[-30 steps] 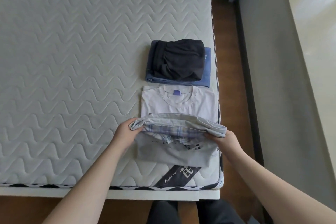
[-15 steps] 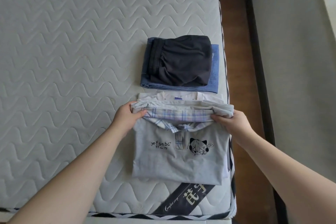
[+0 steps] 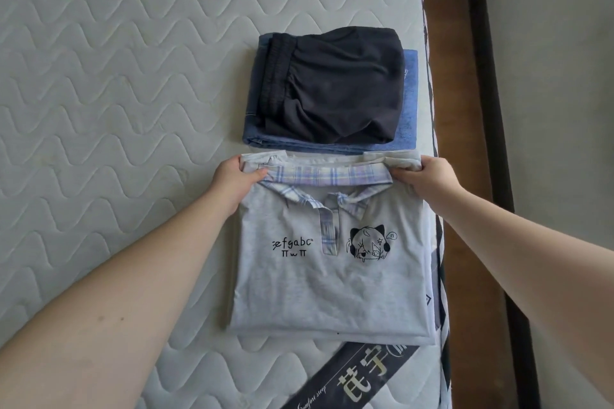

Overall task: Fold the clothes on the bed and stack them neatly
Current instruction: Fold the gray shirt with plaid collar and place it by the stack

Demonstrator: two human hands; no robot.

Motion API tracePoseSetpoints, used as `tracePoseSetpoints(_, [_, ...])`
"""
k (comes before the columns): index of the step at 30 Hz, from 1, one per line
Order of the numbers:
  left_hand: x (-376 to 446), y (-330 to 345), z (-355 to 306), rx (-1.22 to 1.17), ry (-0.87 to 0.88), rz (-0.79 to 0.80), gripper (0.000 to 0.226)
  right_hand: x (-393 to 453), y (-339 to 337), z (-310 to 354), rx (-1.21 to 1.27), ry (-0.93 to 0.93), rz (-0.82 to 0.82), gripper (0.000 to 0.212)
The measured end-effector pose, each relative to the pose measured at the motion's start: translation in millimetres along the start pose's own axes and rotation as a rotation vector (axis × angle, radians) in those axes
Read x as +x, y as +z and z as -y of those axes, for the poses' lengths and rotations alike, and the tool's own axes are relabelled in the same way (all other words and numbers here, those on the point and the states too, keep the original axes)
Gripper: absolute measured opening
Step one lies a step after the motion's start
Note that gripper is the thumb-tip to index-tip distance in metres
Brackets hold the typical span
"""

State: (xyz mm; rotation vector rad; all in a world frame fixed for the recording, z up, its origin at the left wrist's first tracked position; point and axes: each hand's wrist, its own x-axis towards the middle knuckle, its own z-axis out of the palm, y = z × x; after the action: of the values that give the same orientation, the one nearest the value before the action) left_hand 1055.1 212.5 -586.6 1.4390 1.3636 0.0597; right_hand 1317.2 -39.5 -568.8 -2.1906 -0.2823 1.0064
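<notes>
Quilted mattress [image 3: 116,93] fills the scene. Your left hand [image 3: 232,181] and right hand [image 3: 432,178] each pinch a far corner of the folded grey polo [image 3: 329,279], fingers closed on its collar edge. Just beyond lie dark shorts [image 3: 335,83] stacked on a blue towel [image 3: 408,103].

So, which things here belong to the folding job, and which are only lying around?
Part of the job:
- grey polo shirt, held at the shoulders by the left hand and right hand
- white shirt underneath
- black shorts on folded blue jeans

Not part:
- mattress
- mattress label
</notes>
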Motion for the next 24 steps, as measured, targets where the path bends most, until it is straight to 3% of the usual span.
tracePoseSetpoints(6, [9,5,20,-0.018,0.008,-0.039,0.042,7,12,-21,0.016,-0.003,-0.085,0.017])
tracePoseSetpoints(11, [-25,-5,43,-0.080,0.012,-0.096,0.060,-31,8,-43,-0.025,0.033,-0.160,0.036])
tracePoseSetpoints(14, [-54,-12,66,0.009,0.007,-0.121,0.060,-60,5,-65,-0.085,0.060,-0.101,0.044])
tracePoseSetpoints(17, [-85,-13,90,-0.065,-0.116,0.009,0.052,-83,9,-87,-0.250,0.118,0.036,0.051])
tracePoseSetpoints(21, [-119,-16,123,0.068,-0.196,0.162,0.029,-111,18,-100,-0.423,0.170,0.144,0.060])
tracePoseSetpoints(24, [-138,-19,141,0.182,-0.212,0.191,0.037,-126,20,-108,-0.433,0.208,0.189,0.062])
